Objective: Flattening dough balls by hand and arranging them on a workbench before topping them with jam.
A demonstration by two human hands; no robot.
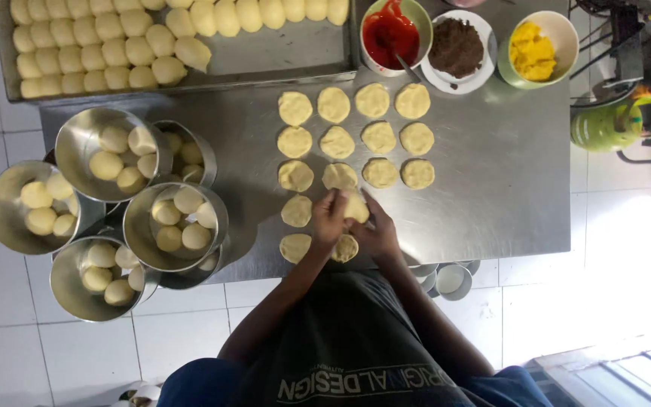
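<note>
Dough piece held just above the counter, at the near end of the rows of flattened rounds, pinched between both hands. Soft and likely sticky, so liable to tear or thin unevenly if squeezed too hard at one edge; liable too to drop onto the flattened round lying right beneath the hands and fuse with it. Little room either side: another round just beside the left hand, easily dented by a stray knuckle or wrist.

Left hand curled over the piece from the left, fingers pressed together on its upper edge. Right hand cupped against it from the right, fingers closed on the dough, thumb hidden. Both forearms angled inward from the body, wrists close together.

Further out: steel bowls of dough balls to the left, a tray of more balls at the far edge, bowls of red, brown and yellow filling beyond the rows.
</note>
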